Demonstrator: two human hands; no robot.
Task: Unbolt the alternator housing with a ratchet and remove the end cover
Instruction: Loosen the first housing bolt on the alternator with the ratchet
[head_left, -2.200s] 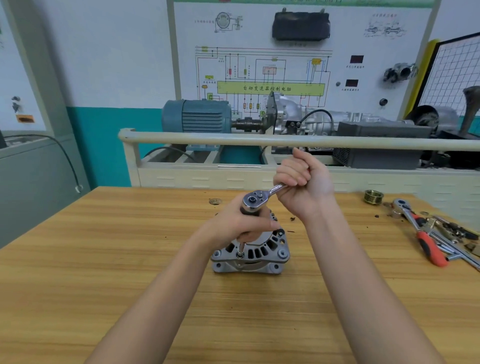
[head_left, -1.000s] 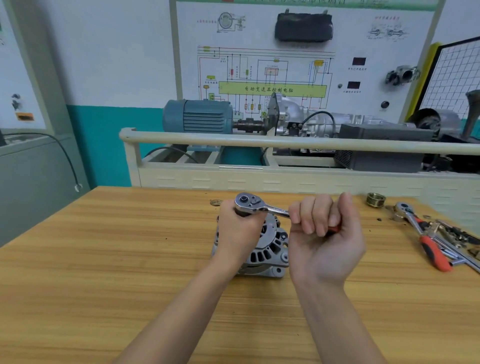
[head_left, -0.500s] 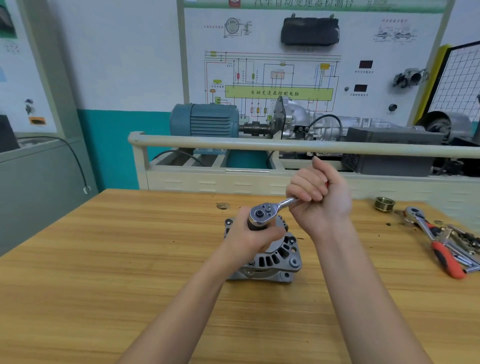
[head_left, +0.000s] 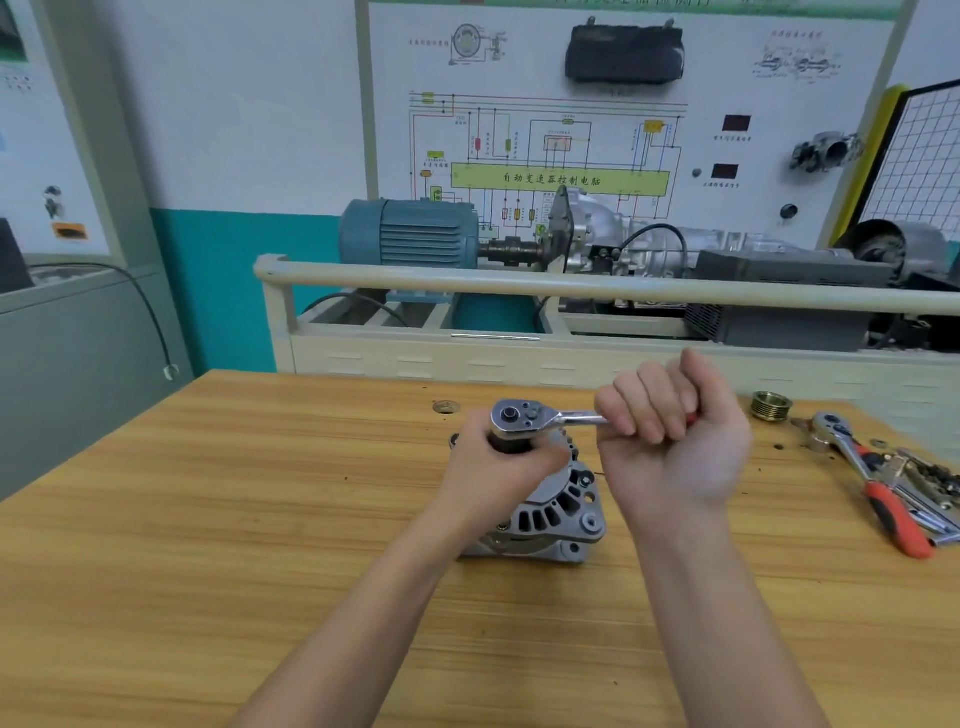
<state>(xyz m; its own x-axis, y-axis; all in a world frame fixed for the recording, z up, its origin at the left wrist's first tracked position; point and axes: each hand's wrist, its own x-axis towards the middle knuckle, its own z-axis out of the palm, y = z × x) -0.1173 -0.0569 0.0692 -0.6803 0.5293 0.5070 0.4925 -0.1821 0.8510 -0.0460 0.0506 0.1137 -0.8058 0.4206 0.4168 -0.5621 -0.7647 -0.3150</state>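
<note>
Ratchet (head_left: 524, 420) handle swung rightward | right hand (head_left: 670, 441) gripping | left hand (head_left: 498, 467) steadying alternator (head_left: 561, 509)

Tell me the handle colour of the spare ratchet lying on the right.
Red-orange, seen in the head view: spare ratchet.

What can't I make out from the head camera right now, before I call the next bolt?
- Socket and bolt under the ratchet head: hidden by the left hand.
- Ratchet handle: enclosed in the right hand, which is motion-blurred.
- Far and left side of the alternator: covered by the left hand and wrist, so bolts there are uncountable.
- Tool pile at right: cut off by the frame edge.
</note>
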